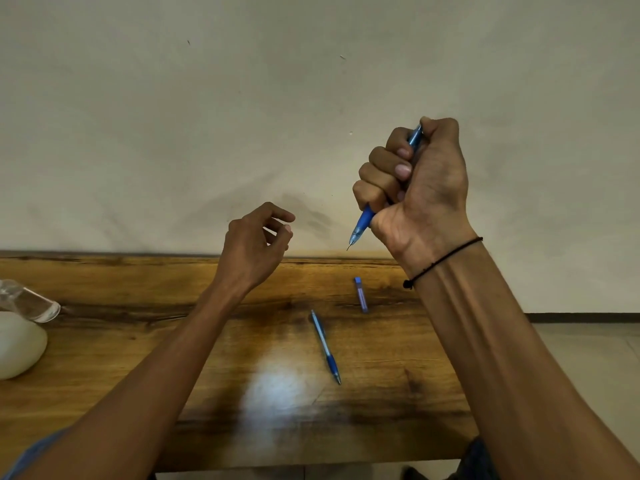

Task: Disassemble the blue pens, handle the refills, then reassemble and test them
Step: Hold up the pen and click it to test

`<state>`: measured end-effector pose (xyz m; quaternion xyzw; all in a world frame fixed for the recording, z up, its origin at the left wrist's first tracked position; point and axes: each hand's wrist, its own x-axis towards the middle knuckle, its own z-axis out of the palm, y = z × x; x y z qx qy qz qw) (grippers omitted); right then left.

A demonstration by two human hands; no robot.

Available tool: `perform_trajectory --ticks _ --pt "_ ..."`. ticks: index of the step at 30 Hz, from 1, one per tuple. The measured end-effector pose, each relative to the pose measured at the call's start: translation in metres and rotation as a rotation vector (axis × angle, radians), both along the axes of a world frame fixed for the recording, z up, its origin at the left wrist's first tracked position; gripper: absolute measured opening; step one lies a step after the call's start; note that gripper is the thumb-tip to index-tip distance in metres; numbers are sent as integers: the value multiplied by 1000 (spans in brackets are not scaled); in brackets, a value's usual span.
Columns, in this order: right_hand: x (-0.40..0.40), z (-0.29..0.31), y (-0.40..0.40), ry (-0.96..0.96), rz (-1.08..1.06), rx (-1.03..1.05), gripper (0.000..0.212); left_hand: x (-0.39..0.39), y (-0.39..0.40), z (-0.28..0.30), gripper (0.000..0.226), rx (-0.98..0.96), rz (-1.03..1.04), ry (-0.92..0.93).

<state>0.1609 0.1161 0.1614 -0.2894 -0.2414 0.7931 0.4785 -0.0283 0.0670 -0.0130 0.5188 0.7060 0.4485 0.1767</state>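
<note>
on the wooden table (104, 341) before a plain wall (207, 116); one blue pen (325, 348).

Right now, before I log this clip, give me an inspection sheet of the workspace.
Surface: wooden table, glossy, glare patch near the middle.
Job's things: one blue pen in the right fist, tip down; second blue pen lying on the table; small blue refill case beyond it, apart.
Clutter: clear glass and white rounded object at the left edge.
Hands: right hand clenched around the pen; left hand raised, loosely curled, empty.
Cables: nothing seen.
Surroundings: plain wall, tiled floor.
</note>
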Motion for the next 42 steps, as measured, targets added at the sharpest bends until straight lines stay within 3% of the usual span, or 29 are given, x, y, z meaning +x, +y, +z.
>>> perform_trajectory --ticks 8,12,20,27,35,42 --pt "1 -4 4 3 7 -32 55 1 -1 -1 22 -8 2 -7" --pt "0 -15 10 -70 23 24 39 1 -2 1 20 -5 4 -8" --pt "-4 -79 20 -913 -42 355 30 2 -2 4 18 -25 -2 -1" --pt "0 -149 18 -1539 85 576 26 2 -4 6 17 -29 -5 -8" --pt "-8 -210 1 -1852 230 700 24 5 -6 6 17 -52 -19 -2" --pt "-15 -235 -14 -1879 319 770 27 5 -6 2 17 -92 -42 67"
